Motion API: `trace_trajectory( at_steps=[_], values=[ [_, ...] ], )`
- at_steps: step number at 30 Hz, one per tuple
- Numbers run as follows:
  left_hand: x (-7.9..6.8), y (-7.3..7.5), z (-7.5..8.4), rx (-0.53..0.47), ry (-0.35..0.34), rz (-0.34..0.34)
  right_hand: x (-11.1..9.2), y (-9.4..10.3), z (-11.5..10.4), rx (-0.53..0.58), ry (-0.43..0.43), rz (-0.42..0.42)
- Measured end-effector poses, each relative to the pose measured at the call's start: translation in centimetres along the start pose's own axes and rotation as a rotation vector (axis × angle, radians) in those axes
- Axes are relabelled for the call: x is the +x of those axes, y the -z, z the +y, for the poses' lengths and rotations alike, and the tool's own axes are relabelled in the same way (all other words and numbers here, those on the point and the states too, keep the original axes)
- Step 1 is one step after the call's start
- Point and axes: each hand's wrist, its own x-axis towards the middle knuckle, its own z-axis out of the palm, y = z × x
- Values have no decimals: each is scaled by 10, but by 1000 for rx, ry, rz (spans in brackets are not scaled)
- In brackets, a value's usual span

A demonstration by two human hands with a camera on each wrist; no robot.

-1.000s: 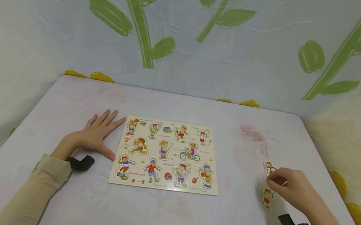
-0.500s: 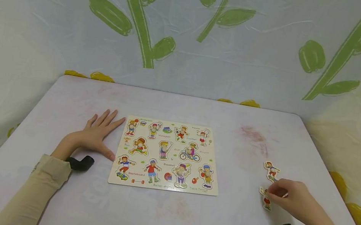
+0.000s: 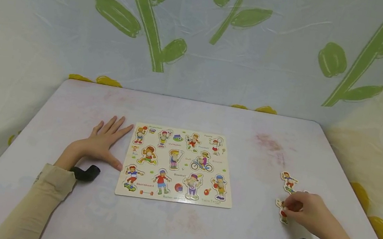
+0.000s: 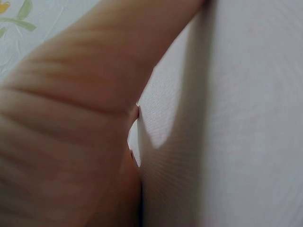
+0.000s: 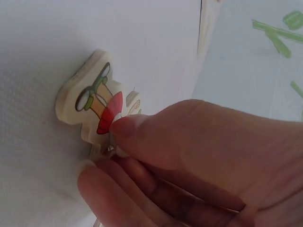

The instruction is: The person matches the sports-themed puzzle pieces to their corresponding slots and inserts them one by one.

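A wooden knob puzzle board (image 3: 159, 175) printed with sports figures lies in the middle of the table. Along its left side, the left hand (image 3: 101, 147) rests with fingers spread, its thumb and index fingertips right at the board's edge. The left wrist view is mostly filled by that hand's skin (image 4: 66, 127) close over the white surface. At the right, the right hand (image 3: 310, 214) pinches a puzzle piece (image 5: 102, 104) showing a red-skirted figure between thumb and fingers, at its middle. The same puzzle piece (image 3: 282, 217) is partly covered by the fingers in the head view.
Just above the right hand lies another puzzle piece (image 3: 288, 181), a figure on a skateboard. A small pale edge (image 3: 306, 191) shows behind the right hand. The white table (image 3: 175, 235) has reddish smudges, and a leaf-patterned sheet (image 3: 270, 57) hangs behind it.
The right hand has moved from the skateboard puzzle piece down to the red-skirted puzzle piece and now pinches it. The left hand and the board have stayed put.
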Motion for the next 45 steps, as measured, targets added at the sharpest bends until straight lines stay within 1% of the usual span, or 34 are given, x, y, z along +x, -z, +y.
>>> trace_trajectory(
  at_steps=[3,8,13,16,18,23,29,37,45],
  values=[
    [0,1,0,3,7,-3,1,1,-3,5,-15,-23],
    [0,0,-1,5,9,-4,4,3,-6,9,-17,-36],
    [-3,3,2,-8,5,-1,12,6,-12,2,15,-12],
    [-4,3,2,-24,-16,22,18,7,-16,1,58,11],
    [-4,2,2,-23,-20,32,22,8,-19,0,64,7],
    [-2,3,4,-9,-4,11,33,11,-28,8,53,-38],
    [-1,6,8,9,6,-15,45,13,-35,7,88,-41],
    [-2,6,8,6,6,-12,62,17,-44,8,61,-72],
    [-3,7,8,-9,-4,-1,84,21,-52,-1,66,-89]
  ],
)
